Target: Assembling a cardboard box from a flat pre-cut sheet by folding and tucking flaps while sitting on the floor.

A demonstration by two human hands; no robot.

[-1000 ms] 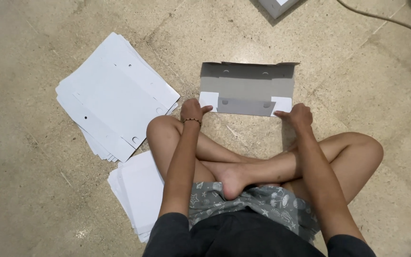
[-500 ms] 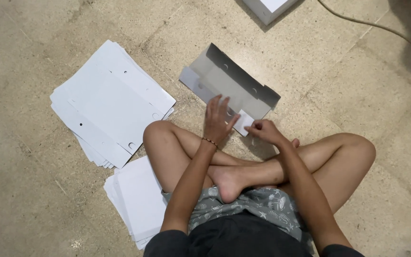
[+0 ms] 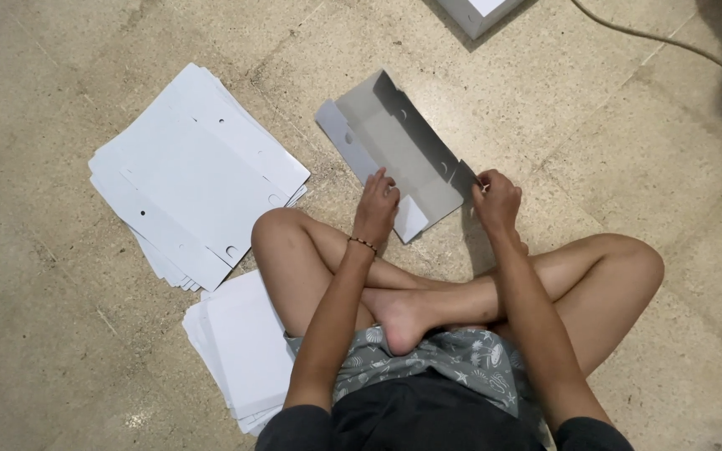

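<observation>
Speckled stone floor under me, legs crossed, and the flat carton blank lies just past my knees, grey side up, one long flap standing along its far edge. Its long axis runs on a slant, from upper left down toward lower right, so the near end sits right between my hands. My left hand lies flat and spread, fingers pressing down on the near panel at its lower edge, gripping nothing. My right hand is curled at the blank's right corner, fingers pinched on the small end flap there. Both hands touch the blank; the right one has the corner, the left one only pins it. Off to my left lies a pile of white sheets, a second pile by my thigh, both well apart from my hands.
</observation>
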